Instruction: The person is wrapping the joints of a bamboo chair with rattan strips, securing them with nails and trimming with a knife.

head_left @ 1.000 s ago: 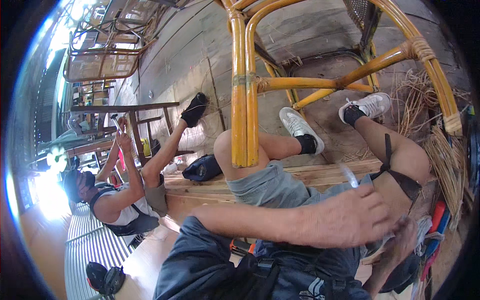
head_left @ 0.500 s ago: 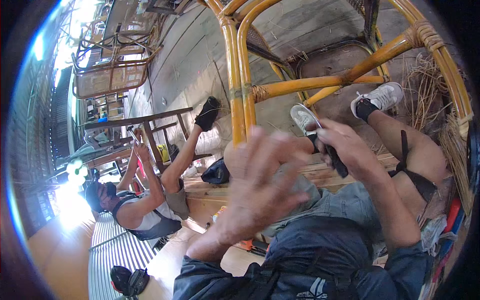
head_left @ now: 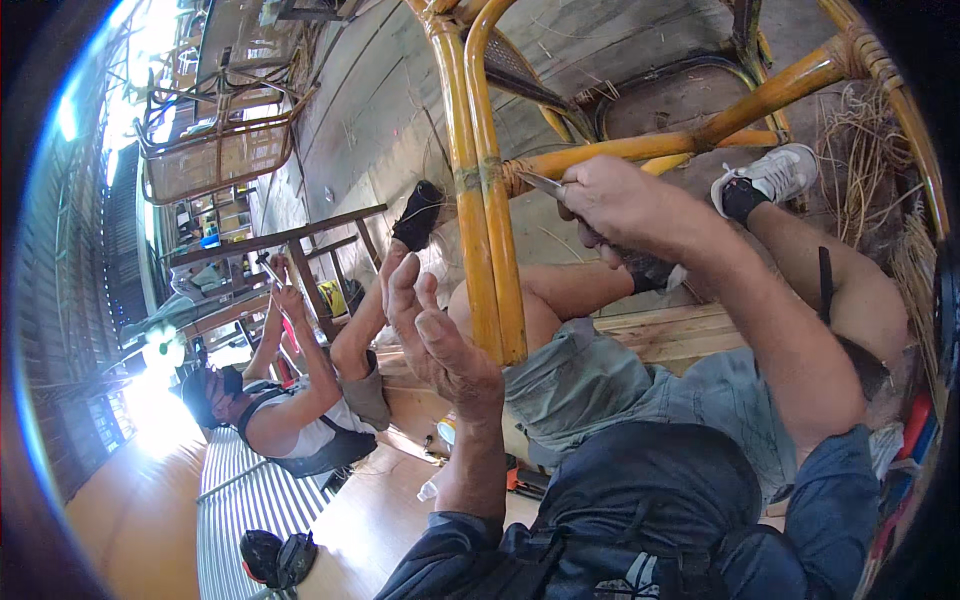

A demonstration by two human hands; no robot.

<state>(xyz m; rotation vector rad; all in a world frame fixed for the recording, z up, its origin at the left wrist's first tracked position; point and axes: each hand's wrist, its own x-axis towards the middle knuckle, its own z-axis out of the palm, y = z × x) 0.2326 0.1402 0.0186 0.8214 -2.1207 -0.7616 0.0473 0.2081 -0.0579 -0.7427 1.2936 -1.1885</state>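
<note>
My right hand point(head_left: 630, 205) is closed around a knife, its thin metal blade point(head_left: 543, 184) pointing left. The tip is at or close to the wrapped binding point(head_left: 511, 178) where a crossbar meets the doubled upright of a glossy yellow rattan frame point(head_left: 470, 120); whether it touches, I cannot tell. Most of the knife's handle is hidden in my fist. Just left of the upright's lower end, my left hand point(head_left: 437, 335) is raised with fingers stretched out, holding nothing. The frame stands over my legs, its lower end by my grey-green shorts.
To the left a co-worker point(head_left: 300, 410) sits holding a tool in both hands beside a dark wooden frame point(head_left: 290, 240). Rattan chair frames point(head_left: 215, 150) stand farther back. Loose fibre strands point(head_left: 865, 150) lie at right. A black cap point(head_left: 275, 558) rests at lower left.
My right hand has moved up and left, bringing the blade to the binding. My left hand, blurred before, has moved left from in front of the upright. The rattan frame has shifted slightly.
</note>
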